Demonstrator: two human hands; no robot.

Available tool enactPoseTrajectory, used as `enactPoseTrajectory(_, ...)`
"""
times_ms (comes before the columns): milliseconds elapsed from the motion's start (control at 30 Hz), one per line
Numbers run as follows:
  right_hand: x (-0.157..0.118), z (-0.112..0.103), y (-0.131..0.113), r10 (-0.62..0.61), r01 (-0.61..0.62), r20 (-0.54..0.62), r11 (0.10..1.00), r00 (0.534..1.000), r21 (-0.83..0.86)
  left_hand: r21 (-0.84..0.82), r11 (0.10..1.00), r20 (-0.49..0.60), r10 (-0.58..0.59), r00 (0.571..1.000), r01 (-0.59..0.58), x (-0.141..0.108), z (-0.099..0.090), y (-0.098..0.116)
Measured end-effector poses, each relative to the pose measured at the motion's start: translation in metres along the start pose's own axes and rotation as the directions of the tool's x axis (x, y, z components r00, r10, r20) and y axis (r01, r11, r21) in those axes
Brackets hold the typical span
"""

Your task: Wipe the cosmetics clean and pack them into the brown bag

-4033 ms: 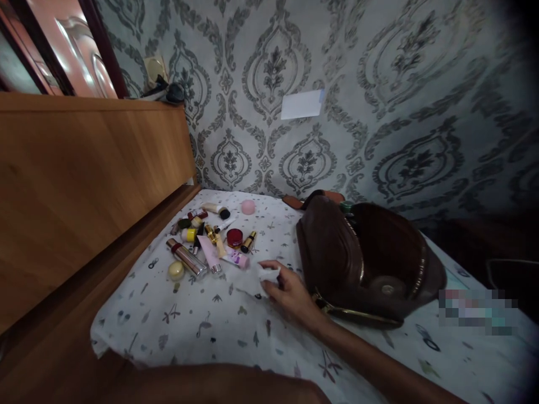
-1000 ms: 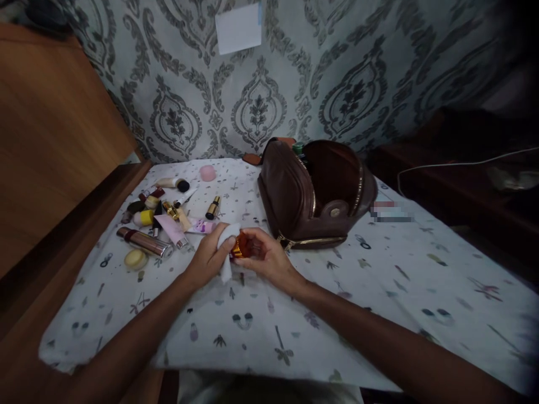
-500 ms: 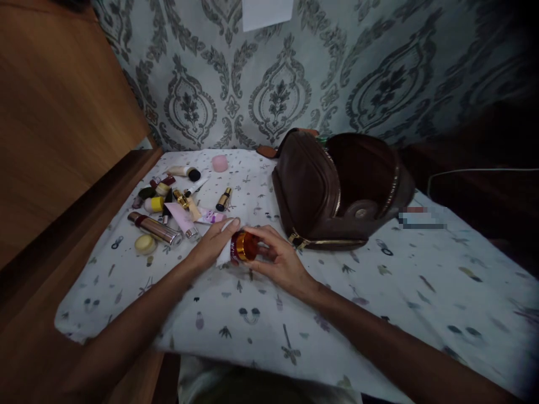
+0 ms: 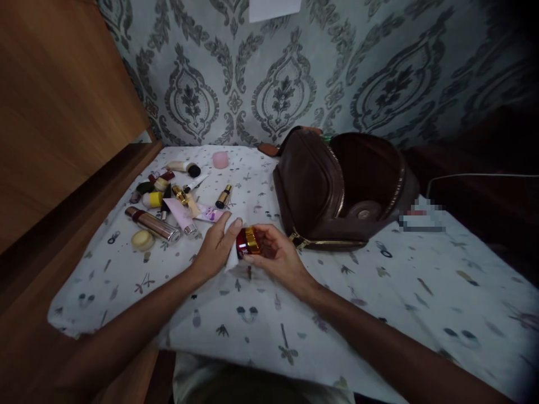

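Observation:
Near the middle of the table, a dark red jar with a gold band (image 4: 248,242) lies between both hands. My right hand (image 4: 278,258) is closed round its gold end, fingers above and thumb below. My left hand (image 4: 219,244) pinches a white cloth or tissue (image 4: 232,258) that touches the red end of the jar. To the left lie a yellow-lidded jar (image 4: 152,200), a metallic bottle (image 4: 154,225), a pink tube (image 4: 180,216), a round cream jar (image 4: 142,240) and a small black and gold bottle (image 4: 223,196).
An open brown leather bag (image 4: 309,179) stands at the back right of the patterned white cloth (image 4: 252,348) covering the table. Behind it hangs a patterned curtain (image 4: 286,95). A pink jar (image 4: 220,160) sits near the back edge, and a wooden panel (image 4: 71,95) rises at left.
The jar has turned a little and shifted slightly right, showing more of its shiny red side. My left thumb and fingers have changed position on the white cloth. The view has moved slightly.

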State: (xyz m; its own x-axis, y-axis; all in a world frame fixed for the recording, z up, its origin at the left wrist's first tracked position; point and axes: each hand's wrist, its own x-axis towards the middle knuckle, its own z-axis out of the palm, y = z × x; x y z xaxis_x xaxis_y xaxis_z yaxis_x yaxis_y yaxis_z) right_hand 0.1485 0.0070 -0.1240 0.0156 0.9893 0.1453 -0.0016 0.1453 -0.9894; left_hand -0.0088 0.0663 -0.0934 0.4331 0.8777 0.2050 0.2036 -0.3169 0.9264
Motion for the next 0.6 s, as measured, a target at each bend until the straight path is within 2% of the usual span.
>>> enactPoseTrajectory(167,0.0020,-0.0002,0.0046,-0.006,-0.003,0.070,0.991,0.998,0.135,-0.119,0.992,0.008,-0.037,0.999,0.038,0.0042,-0.0036,0.0018)
enactPoseTrajectory(333,0.0017,-0.0008,0.0071,-0.041,0.035,0.037,0.990,0.998,0.134,-0.221,0.957,0.099,-0.171,0.980,0.189,0.0063,-0.0068,0.0056)
enactPoseTrajectory(500,-0.0004,-0.0012,0.0040,-0.087,0.087,-0.010,0.995,0.996,0.056,-0.287,0.891,0.249,-0.285,0.925,0.352,0.0054,-0.0078,0.0057)
enactPoseTrajectory(600,-0.0008,-0.0019,0.0037,-0.115,0.115,-0.050,0.993,0.992,-0.018,-0.337,0.808,0.330,-0.379,0.865,0.483,0.0067,-0.0074,0.0039)
